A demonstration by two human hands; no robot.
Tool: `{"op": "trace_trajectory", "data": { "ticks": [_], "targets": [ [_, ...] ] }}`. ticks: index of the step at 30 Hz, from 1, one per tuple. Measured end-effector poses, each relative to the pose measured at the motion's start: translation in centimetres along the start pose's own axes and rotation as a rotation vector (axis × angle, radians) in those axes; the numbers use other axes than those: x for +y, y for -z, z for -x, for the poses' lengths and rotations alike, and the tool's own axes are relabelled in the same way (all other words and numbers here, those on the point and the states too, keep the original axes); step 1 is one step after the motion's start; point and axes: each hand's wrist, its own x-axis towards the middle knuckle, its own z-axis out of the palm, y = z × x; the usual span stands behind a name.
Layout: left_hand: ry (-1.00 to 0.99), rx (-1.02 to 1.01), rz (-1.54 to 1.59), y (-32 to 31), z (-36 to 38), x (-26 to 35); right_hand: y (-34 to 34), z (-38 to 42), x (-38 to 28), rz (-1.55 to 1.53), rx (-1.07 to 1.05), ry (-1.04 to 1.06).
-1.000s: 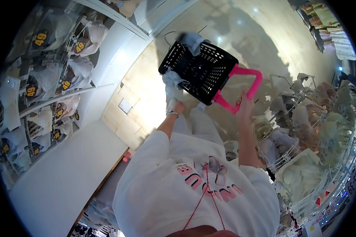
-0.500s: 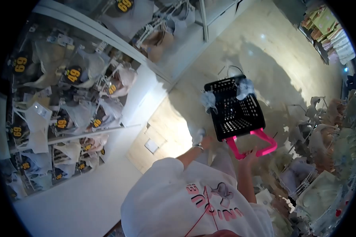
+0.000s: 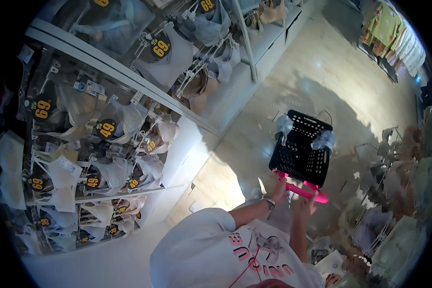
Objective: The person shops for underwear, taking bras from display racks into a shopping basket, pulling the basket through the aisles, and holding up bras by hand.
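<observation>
A black perforated basket [image 3: 300, 146] hangs tilted in front of me, above the floor. Its pink handle [image 3: 300, 191] points toward my body. My left hand [image 3: 279, 188], with a band on the wrist, is closed round the left part of the handle. At the handle's right part is my right hand [image 3: 310, 203], its fingers against the pink bar and partly blurred. One pale grey-blue bundle [image 3: 284, 126] is at the basket's left side and another bundle [image 3: 323, 139] at its right side.
White shelving [image 3: 197, 120] with hanging bras and black tags numbered 49 and 69 fills the left. More hanging garments [image 3: 401, 177] stand close on the right. A clothes rack [image 3: 393, 36] is at the far right, beyond the pale floor [image 3: 321, 62].
My left hand has come up from beside the basket and taken hold of the handle. The basket has swung and shifted right and slightly down. My right hand is lower on the handle's right part.
</observation>
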Motion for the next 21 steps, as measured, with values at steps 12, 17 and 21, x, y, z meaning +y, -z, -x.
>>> {"op": "trace_trajectory", "data": {
  "ticks": [12,17,21],
  "targets": [
    [-0.227,0.103,-0.093,-3.5,-5.4,7.8,-0.2,-12.2,-1.0,0.437,-0.122,0.238],
    [-0.243,0.123,-0.081,-6.4,-5.0,9.6,0.7,-14.3,-1.6,0.594,-0.275,0.258],
    [-0.282,0.163,-0.054,-9.0,-4.3,11.1,-0.5,-14.7,-3.4,0.659,-0.318,0.284]
  ]
}}
